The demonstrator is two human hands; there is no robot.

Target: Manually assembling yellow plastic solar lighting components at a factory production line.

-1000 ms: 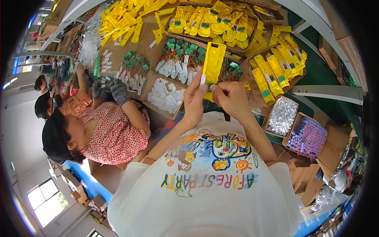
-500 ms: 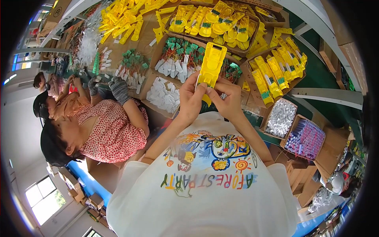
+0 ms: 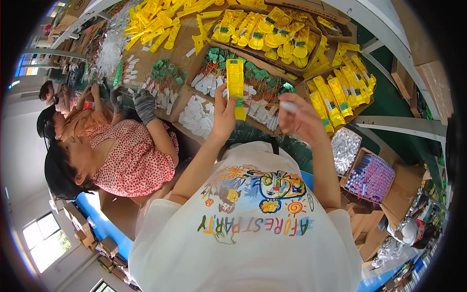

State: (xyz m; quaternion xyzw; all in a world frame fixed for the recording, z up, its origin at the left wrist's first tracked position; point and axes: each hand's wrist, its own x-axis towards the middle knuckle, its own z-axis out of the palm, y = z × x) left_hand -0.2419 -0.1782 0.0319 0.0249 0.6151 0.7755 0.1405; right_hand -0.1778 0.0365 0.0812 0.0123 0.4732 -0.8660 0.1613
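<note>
1. Spreading across the worktable (image 3: 192,41) ahead of me are cardboard trays: one of yellow plastic pieces (image 3: 265,31) at the far side, one of green-and-white parts (image 3: 262,85) nearer, and white pieces (image 3: 197,117) on a flat card to my left.
2. My left hand (image 3: 224,117) pinches a long yellow piece (image 3: 236,87) upright over the green-and-white tray, fingers closed on its lower end.
3. My right hand (image 3: 301,119) is curled around a small white part (image 3: 288,104), I think; it blurs, so the grip is hard to read.
4. To my right sit a box of silvery bits (image 3: 345,151) and a box of purple items (image 3: 372,177).
5. A co-worker's gloved hand (image 3: 144,104) crowds my left side; the green floor (image 3: 389,100) lies open past the table's right edge.
</note>
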